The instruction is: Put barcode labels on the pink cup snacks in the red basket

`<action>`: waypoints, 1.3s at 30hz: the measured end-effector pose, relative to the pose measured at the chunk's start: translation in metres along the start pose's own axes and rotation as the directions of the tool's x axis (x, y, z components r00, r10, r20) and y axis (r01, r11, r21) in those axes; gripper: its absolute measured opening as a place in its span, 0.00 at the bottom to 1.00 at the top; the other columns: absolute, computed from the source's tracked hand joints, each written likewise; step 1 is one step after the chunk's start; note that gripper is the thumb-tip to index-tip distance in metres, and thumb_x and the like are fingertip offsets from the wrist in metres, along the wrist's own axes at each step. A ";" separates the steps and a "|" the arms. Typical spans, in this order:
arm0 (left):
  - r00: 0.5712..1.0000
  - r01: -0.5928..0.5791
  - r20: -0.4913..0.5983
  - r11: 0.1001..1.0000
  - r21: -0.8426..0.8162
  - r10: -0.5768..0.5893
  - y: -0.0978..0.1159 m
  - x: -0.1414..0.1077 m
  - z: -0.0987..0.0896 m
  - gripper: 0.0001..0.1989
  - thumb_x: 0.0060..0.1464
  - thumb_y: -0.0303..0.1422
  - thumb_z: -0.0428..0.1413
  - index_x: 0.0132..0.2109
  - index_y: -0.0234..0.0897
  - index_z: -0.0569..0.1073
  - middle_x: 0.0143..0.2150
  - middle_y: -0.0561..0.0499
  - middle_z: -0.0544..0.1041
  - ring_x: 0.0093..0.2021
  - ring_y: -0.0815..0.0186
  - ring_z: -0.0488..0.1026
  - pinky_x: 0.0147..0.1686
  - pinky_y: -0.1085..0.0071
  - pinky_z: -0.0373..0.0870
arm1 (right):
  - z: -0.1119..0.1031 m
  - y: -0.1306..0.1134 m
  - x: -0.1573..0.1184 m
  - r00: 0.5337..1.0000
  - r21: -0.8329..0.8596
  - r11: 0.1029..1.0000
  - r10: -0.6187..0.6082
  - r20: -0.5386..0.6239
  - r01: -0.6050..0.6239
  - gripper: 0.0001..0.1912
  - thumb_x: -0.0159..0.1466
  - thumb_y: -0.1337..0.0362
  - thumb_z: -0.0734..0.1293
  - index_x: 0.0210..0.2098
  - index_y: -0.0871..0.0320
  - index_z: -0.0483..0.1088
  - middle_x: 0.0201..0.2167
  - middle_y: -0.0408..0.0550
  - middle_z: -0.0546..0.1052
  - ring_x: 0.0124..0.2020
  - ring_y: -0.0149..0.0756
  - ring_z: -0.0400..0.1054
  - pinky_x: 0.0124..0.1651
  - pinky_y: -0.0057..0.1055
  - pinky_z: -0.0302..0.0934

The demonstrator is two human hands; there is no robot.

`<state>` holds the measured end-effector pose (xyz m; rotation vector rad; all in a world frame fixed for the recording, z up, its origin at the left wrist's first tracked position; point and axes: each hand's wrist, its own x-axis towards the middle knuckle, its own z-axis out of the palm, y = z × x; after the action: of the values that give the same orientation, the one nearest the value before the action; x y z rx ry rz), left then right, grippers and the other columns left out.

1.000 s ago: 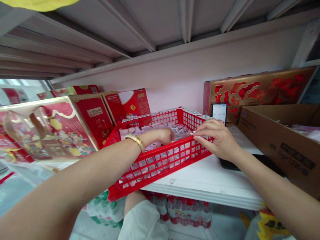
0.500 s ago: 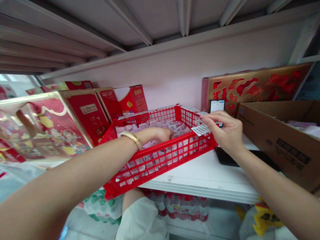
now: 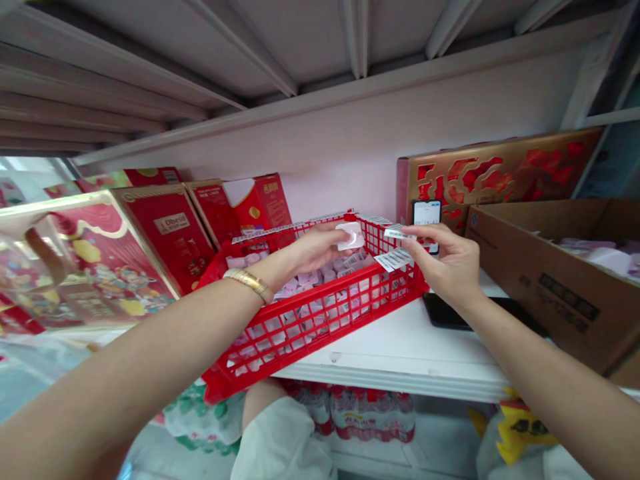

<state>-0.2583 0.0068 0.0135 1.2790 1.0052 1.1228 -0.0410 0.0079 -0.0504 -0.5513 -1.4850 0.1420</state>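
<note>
A red plastic basket (image 3: 295,337) full of small pale pink packs (image 3: 311,313) sits at the shelf's front edge. Above its contents, my left hand (image 3: 320,248), with a gold bracelet at the wrist, is closed on a small pale pink pack (image 3: 350,236). At the basket's right end, my right hand (image 3: 445,257) pinches a barcode label (image 3: 397,231) between thumb and finger. Strips of barcode labels (image 3: 394,259) hang over the basket's right rim, just below that hand. More label strips lie along the far rim.
A phone (image 3: 427,215) stands upright behind my right hand. A black flat object (image 3: 450,313) lies on the white shelf (image 3: 370,347). An open cardboard box (image 3: 555,293) stands at right, red gift boxes (image 3: 155,233) at left. Bottled water packs (image 3: 373,417) are below; shelf beams (image 3: 280,67) run overhead.
My left hand has come up out of the basket's contents with a pack in it. My right hand now holds a single label over the rim. The view has shifted slightly.
</note>
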 end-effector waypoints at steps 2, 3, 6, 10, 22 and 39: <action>0.999 -0.037 0.028 0.995 -0.095 0.040 0.003 -0.001 0.001 0.10 0.50 0.18 0.55 0.40 0.30 0.75 0.37 0.44 0.79 0.36 0.68 0.75 0.39 0.72 0.72 | 0.000 0.001 0.000 0.999 0.003 0.999 0.036 0.002 -0.036 0.07 0.59 0.65 0.71 0.37 0.53 0.81 0.34 0.46 0.82 0.34 0.37 0.75 0.41 0.36 0.70; 0.998 -0.053 0.038 0.991 -0.124 0.058 0.004 -0.001 0.002 0.10 0.50 0.18 0.56 0.41 0.30 0.75 0.38 0.44 0.79 0.36 0.68 0.75 0.38 0.72 0.71 | 0.001 0.001 0.000 0.998 0.008 0.998 0.058 0.000 -0.058 0.07 0.59 0.64 0.72 0.37 0.53 0.81 0.34 0.46 0.83 0.34 0.36 0.75 0.40 0.35 0.70; 0.993 -0.078 0.075 0.987 -0.138 0.089 0.005 -0.003 0.006 0.13 0.50 0.19 0.56 0.43 0.30 0.75 0.37 0.44 0.79 0.35 0.68 0.74 0.33 0.74 0.69 | 0.004 0.001 0.003 0.994 0.025 0.994 0.107 -0.013 -0.106 0.07 0.59 0.62 0.72 0.37 0.53 0.81 0.33 0.46 0.83 0.32 0.36 0.75 0.39 0.35 0.70; 0.986 -0.077 0.141 0.991 -0.114 0.093 0.003 -0.002 0.009 0.13 0.49 0.22 0.56 0.44 0.29 0.76 0.37 0.44 0.80 0.35 0.66 0.74 0.35 0.73 0.69 | 0.011 -0.003 0.014 0.997 0.010 0.998 0.065 0.045 -0.065 0.07 0.59 0.63 0.71 0.36 0.53 0.82 0.32 0.45 0.83 0.32 0.36 0.76 0.39 0.34 0.70; 0.981 -0.086 0.158 0.986 -0.143 0.109 0.001 -0.008 0.011 0.14 0.46 0.17 0.58 0.42 0.32 0.74 0.42 0.45 0.78 0.43 0.63 0.76 0.49 0.61 0.71 | 0.029 -0.004 0.025 0.997 -0.061 0.997 -0.040 0.067 0.044 0.06 0.61 0.62 0.70 0.35 0.52 0.81 0.33 0.45 0.83 0.35 0.38 0.76 0.43 0.36 0.69; 0.984 -0.041 0.170 0.996 -0.078 0.053 -0.004 -0.002 0.004 0.08 0.49 0.22 0.62 0.39 0.29 0.79 0.36 0.45 0.80 0.36 0.66 0.78 0.43 0.67 0.73 | 0.031 -0.002 0.016 0.972 -0.229 0.947 -0.202 0.124 0.226 0.07 0.64 0.63 0.68 0.37 0.50 0.81 0.29 0.46 0.79 0.35 0.39 0.71 0.42 0.39 0.63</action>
<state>-0.2544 0.0042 0.0093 1.3214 0.8015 1.0559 -0.0701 0.0217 -0.0353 -0.5802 -1.6608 -0.1880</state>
